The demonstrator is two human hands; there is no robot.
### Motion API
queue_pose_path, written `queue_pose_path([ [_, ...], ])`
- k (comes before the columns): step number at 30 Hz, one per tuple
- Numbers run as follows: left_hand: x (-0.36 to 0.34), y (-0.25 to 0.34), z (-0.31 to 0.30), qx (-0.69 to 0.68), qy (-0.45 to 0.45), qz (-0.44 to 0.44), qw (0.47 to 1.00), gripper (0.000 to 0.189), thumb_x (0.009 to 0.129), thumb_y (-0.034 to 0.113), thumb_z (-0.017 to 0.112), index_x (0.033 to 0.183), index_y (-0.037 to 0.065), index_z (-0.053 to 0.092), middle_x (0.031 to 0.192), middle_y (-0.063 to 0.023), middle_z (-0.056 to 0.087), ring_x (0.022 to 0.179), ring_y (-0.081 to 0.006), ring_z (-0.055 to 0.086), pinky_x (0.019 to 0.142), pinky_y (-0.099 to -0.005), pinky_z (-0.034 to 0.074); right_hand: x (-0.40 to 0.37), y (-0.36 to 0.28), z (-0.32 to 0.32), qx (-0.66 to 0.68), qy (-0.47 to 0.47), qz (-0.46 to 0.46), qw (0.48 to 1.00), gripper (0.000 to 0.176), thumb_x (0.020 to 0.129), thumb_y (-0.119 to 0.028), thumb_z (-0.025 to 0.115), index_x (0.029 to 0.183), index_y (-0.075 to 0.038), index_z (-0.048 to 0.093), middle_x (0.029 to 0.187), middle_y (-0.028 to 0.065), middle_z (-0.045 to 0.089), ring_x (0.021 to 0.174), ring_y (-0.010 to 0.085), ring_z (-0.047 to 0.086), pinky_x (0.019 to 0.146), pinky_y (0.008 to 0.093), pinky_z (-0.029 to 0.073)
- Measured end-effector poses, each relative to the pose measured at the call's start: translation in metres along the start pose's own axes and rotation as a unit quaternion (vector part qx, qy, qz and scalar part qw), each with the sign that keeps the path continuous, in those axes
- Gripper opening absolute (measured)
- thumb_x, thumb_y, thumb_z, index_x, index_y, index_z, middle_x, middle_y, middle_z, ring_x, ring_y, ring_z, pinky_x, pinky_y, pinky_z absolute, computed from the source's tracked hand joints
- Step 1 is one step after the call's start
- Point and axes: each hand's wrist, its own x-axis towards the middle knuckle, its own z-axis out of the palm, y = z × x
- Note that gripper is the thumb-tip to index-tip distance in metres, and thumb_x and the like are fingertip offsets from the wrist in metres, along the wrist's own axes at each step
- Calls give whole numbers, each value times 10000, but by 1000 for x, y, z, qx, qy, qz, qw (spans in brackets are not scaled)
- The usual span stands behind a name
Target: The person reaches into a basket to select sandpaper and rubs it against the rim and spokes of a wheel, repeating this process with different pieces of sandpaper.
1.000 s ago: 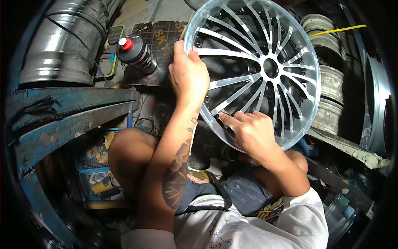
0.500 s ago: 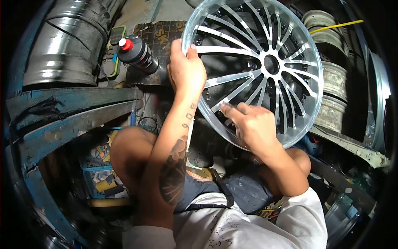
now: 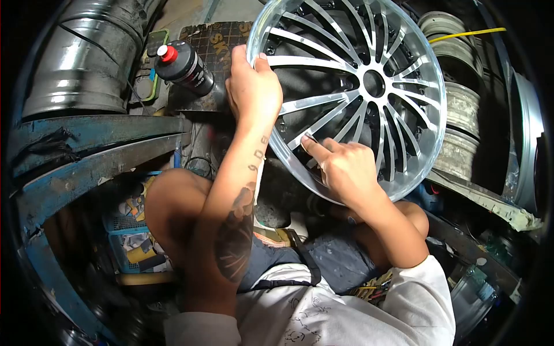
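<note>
A silver alloy wheel rim (image 3: 374,84) with many thin spokes and dark gaps between them is tilted up in front of me. My left hand (image 3: 254,86) grips its left edge, thumb over the lip and the other fingers mostly hidden behind. At the lower-left spokes, my right hand (image 3: 346,167) is closed, with the index finger pressed on a spoke's outer end. A small dark edge shows by that fingertip; what it belongs to is too small to tell. A black bottle with a red and white cap (image 3: 184,68) stands left of my left hand.
The bottle stands on a dark printed board (image 3: 216,37). Large metal cylinder (image 3: 86,63) lies at upper left, above a blue metal frame (image 3: 98,141). More rims (image 3: 459,109) are stacked at right. A blue basket (image 3: 130,254) holds scraps beside my left knee.
The view has shifted slightly, so the rim and bottle appear a little further left and up. My right fingertip has moved slightly along the spoke area; my left hand keeps its grip.
</note>
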Motion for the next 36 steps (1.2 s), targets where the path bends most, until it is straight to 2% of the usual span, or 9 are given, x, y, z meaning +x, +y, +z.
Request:
queue_pose_path([
  [7, -1, 2, -1, 14, 8, 2, 1000, 250, 1045, 227, 574, 1238, 73, 614, 1032, -268, 752, 1042, -477, 711, 907, -536, 533, -6, 5, -19, 15, -11, 9, 1000, 464, 783, -88, 685, 1231, -164, 777, 750, 41, 622, 599, 261, 634, 578, 391, 517],
  [11, 0, 1, 1, 44, 21, 11, 999, 242, 1044, 233, 579, 1218, 70, 620, 1034, -261, 754, 1037, -472, 714, 901, -523, 539, 9, -3, -27, 42, 110, 1, 993, 372, 825, -97, 689, 1179, -163, 780, 731, 43, 607, 585, 254, 620, 546, 367, 488],
  [15, 3, -2, 2, 26, 25, 37, 999, 276, 1043, 231, 574, 1268, 76, 611, 1043, -264, 754, 1038, -485, 709, 919, -543, 528, 2, -1, -13, 6, 14, 8, 1000, 395, 801, -44, 660, 1174, -130, 760, 733, 65, 602, 588, 263, 630, 558, 400, 501],
  [16, -1, 4, -2, 54, 9, 3, 998, 274, 1044, 227, 571, 1272, 78, 605, 1046, -276, 751, 1048, -490, 704, 928, -550, 521, 6, -6, -19, 35, 38, 8, 999, 432, 787, -35, 665, 1198, -131, 757, 734, 77, 599, 585, 281, 631, 567, 413, 510],
  [19, 2, -3, 1, 25, 5, 25, 999, 275, 1044, 228, 571, 1270, 75, 604, 1028, -294, 747, 1052, -498, 703, 917, -560, 526, 5, 4, 6, 46, 55, 11, 997, 438, 793, -42, 677, 1214, -134, 755, 722, 71, 599, 573, 282, 623, 566, 420, 511],
  [24, 2, -2, 0, 39, 7, 19, 999, 276, 1037, 214, 573, 1269, 64, 582, 1030, -300, 744, 1045, -489, 709, 911, -547, 540, 11, -5, -18, 55, 81, 21, 995, 456, 789, -29, 680, 1219, -160, 758, 728, 75, 613, 587, 285, 635, 550, 426, 504],
  [28, -1, 2, -2, 16, -8, 0, 1000, 284, 1039, 215, 569, 1281, 67, 579, 1032, -305, 742, 1038, -493, 707, 911, -553, 538, -1, 5, -9, -3, 3, 33, 999, 464, 769, -22, 686, 1199, -171, 775, 729, 72, 629, 591, 285, 641, 549, 418, 513],
  [31, 2, -2, 0, 39, -3, 9, 999, 283, 1049, 228, 553, 1293, 87, 574, 1033, -295, 746, 1049, -499, 702, 911, -564, 532, 7, -5, -19, 13, 65, 27, 997, 490, 781, -36, 677, 1243, -174, 767, 731, 70, 627, 594, 291, 650, 539, 429, 518],
  [36, 0, 5, -4, 31, -12, -3, 999, 294, 1048, 225, 556, 1291, 61, 578, 1036, -297, 745, 1045, -502, 702, 914, -562, 536, 2, 3, 10, -7, 61, 25, 998, 523, 781, -29, 676, 1282, -162, 747, 743, 69, 617, 553, 281, 621, 535, 412, 513],
])
